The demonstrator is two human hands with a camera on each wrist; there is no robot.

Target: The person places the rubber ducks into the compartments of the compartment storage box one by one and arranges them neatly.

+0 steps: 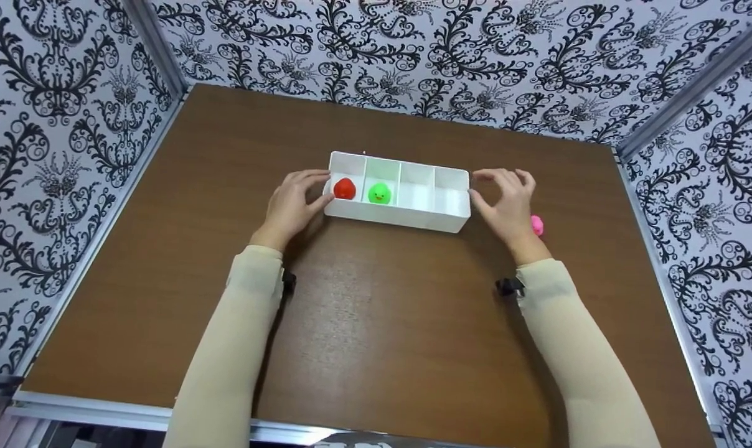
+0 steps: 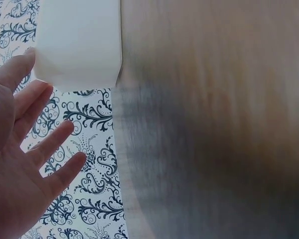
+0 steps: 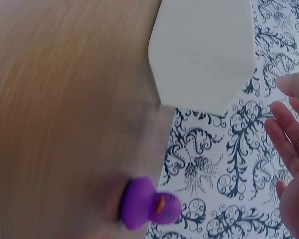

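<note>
A white box with a row of compartments (image 1: 394,214) stands on the table between the hands. The leftmost compartment has a small rounded red toy (image 1: 344,188) in it, and beside that sits a green rubber duck (image 1: 379,193); the two right compartments show bare bottoms. My left hand (image 1: 292,202) is at the box's left end, thumb and index fingertips touching its edge, the other fingers spread loosely. At the opposite end, my right hand (image 1: 507,202) has thumb and fingers parted close beside the box, holding nothing. A purple rubber duck (image 3: 144,204) sits to the right of the box.
In the head view a pink shape (image 1: 537,225) shows past the right wrist, partly hidden by it. The brown table (image 1: 351,323) is bounded by patterned walls (image 1: 413,56) at the back and both sides. A metal rail (image 1: 96,407) runs along the front edge.
</note>
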